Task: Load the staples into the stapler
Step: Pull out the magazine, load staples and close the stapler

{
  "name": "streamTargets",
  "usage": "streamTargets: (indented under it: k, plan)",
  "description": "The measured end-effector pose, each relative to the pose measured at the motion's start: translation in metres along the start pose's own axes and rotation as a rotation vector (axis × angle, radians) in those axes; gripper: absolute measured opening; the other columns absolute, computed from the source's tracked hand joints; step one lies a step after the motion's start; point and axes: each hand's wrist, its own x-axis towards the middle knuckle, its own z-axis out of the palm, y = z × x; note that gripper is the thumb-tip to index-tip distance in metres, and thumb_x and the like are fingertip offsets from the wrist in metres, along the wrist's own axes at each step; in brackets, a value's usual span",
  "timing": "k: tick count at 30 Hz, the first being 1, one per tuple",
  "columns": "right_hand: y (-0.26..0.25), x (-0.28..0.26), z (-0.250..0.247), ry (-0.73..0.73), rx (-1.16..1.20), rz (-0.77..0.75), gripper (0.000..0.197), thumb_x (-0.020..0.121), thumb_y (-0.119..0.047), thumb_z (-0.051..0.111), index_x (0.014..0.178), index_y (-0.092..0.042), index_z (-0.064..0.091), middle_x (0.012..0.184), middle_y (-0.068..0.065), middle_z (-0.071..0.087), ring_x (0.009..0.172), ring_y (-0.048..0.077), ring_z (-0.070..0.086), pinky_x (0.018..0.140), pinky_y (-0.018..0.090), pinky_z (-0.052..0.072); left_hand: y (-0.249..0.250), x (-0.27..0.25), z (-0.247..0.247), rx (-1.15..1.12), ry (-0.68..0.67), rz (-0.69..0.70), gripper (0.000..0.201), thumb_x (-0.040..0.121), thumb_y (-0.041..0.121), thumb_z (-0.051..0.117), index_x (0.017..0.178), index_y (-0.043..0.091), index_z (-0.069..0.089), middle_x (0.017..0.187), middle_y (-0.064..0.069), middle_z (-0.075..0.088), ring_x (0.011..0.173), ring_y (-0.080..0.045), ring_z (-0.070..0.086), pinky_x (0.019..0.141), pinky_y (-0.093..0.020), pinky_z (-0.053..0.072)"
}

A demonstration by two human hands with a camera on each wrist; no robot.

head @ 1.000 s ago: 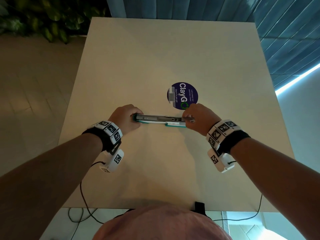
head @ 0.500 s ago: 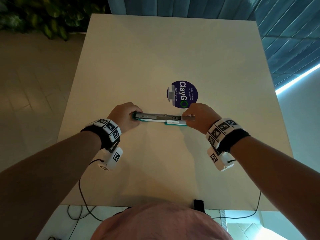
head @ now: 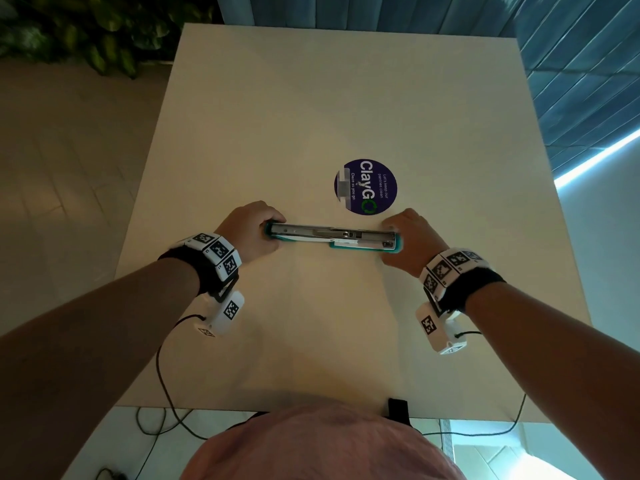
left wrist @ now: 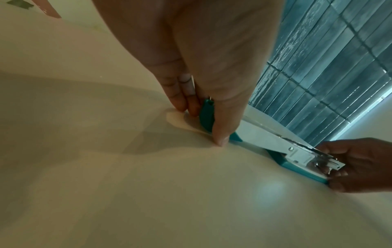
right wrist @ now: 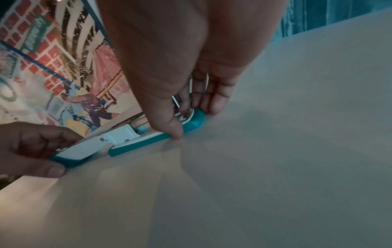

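Observation:
A teal and white stapler (head: 332, 237) lies opened out flat on the pale table (head: 311, 98), with its metal magazine facing up. My left hand (head: 252, 230) pinches its left teal end between thumb and fingers (left wrist: 220, 130). My right hand (head: 412, 240) holds the right end, thumb (right wrist: 169, 124) on the near side and fingers on the far side. From the left wrist the stapler (left wrist: 275, 139) runs away to the right hand (left wrist: 364, 164). From the right wrist the stapler (right wrist: 131, 139) runs to the left hand (right wrist: 31, 147). I cannot make out any loose staples.
A round purple ClayGO sticker (head: 365, 187) is on the table just behind the stapler. A black clip (head: 398, 410) sits on the near table edge, with cables hanging below. Leafy plants (head: 86, 36) stand beyond the far left corner.
My right hand has slid right along the stapler, from near its middle to its right end, uncovering the full magazine. The left hand has kept its hold on the left end.

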Motion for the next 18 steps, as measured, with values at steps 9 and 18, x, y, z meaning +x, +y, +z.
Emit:
streamTargets:
  k: [9,18]
  plan:
    - [0.007,0.002,-0.002,0.055,0.152,0.015,0.038,0.065,-0.011,0.078,0.101,-0.014,0.066,0.107,0.013,0.058,0.088,0.019,0.056,0.078,0.026,0.046,0.003,-0.006,-0.008,-0.164,0.05,-0.09,0.033,0.065,0.015,0.081,0.094,0.02,0.066,0.096,-0.004,0.067,0.088,-0.018,0.061,0.078,-0.022,0.046]
    - [0.01,-0.001,-0.001,0.071,0.234,-0.003,0.037,0.068,-0.004,0.074,0.104,-0.01,0.066,0.112,0.016,0.057,0.099,0.029,0.059,0.091,0.038,0.051,0.085,0.008,-0.009,-0.376,0.019,0.124,0.035,0.069,0.019,0.079,0.101,0.025,0.065,0.098,0.005,0.069,0.095,-0.006,0.064,0.094,-0.021,0.05]
